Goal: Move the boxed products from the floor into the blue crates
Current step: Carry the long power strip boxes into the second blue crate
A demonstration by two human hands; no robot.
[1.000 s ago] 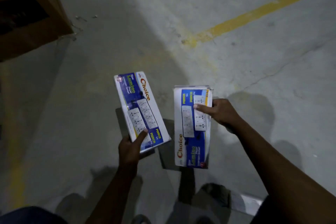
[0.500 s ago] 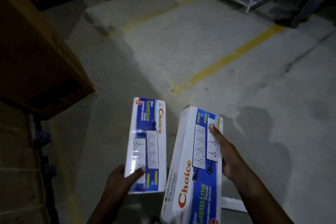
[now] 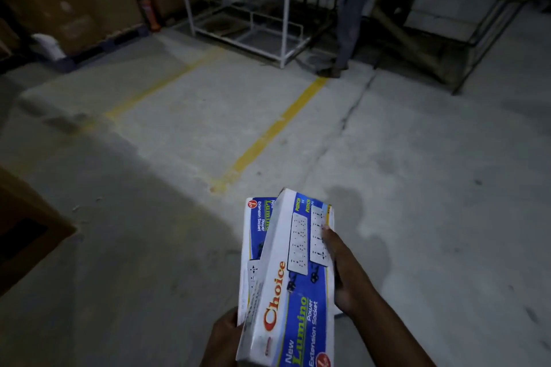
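At the lower centre, my right hand [image 3: 347, 280] holds the top box [image 3: 293, 283] over the lower box [image 3: 255, 235], which my left hand [image 3: 223, 337] grips.

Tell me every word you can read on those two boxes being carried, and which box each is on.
"Choice": front box, red, on its white side.
"New Lumino Power Extension Socket": front box, blue face.
"PUNCH": twice, front box, top end.
"Lumi…", "Power Extension Socket": rear box, partly hidden by the front box.
The round red stickers' text on both boxes is too small to read.
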